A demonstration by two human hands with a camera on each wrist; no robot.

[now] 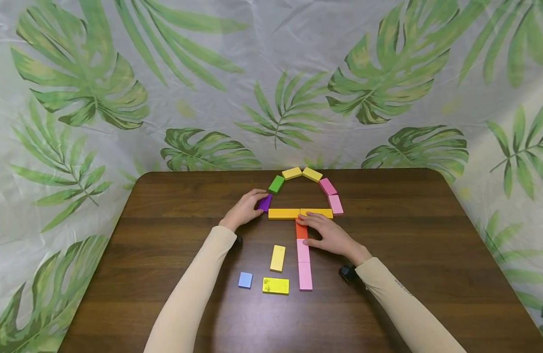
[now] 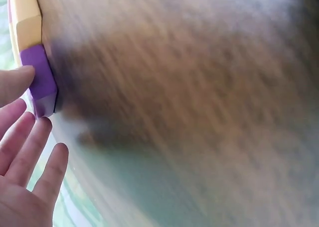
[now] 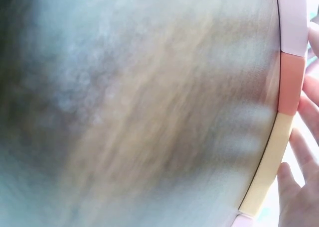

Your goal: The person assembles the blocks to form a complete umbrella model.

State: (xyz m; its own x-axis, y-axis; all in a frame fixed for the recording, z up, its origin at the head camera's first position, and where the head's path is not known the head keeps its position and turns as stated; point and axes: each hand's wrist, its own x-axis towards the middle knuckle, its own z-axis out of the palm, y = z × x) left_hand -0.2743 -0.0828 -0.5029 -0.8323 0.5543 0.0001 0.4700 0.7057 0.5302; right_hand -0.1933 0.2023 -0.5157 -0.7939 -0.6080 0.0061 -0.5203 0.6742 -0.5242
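At the left end of an outline of coloured blocks, my left hand (image 1: pixel 245 211) holds the purple block (image 1: pixel 264 203) between thumb and fingers. Its thumb (image 2: pixel 17 82) lies against that block's side in the left wrist view. My right hand (image 1: pixel 331 234) rests with extended fingers over the right orange block (image 1: pixel 322 213) and the red block (image 1: pixel 301 230), its thumb by the upper pink block (image 1: pixel 303 251). The left orange block (image 1: pixel 283 214) lies end to end with the right one. Below the red block, a lower pink block (image 1: pixel 305 276) continues the vertical row.
An arch of green (image 1: pixel 277 184), yellow (image 1: pixel 292 173) and pink (image 1: pixel 328 186) blocks curves above the orange row. Loose on the brown table (image 1: pixel 165 245) lie a pale yellow block (image 1: pixel 278 258), a bright yellow block (image 1: pixel 276 286) and a small blue block (image 1: pixel 245 280). A leaf-patterned cloth (image 1: pixel 289 29) hangs behind.
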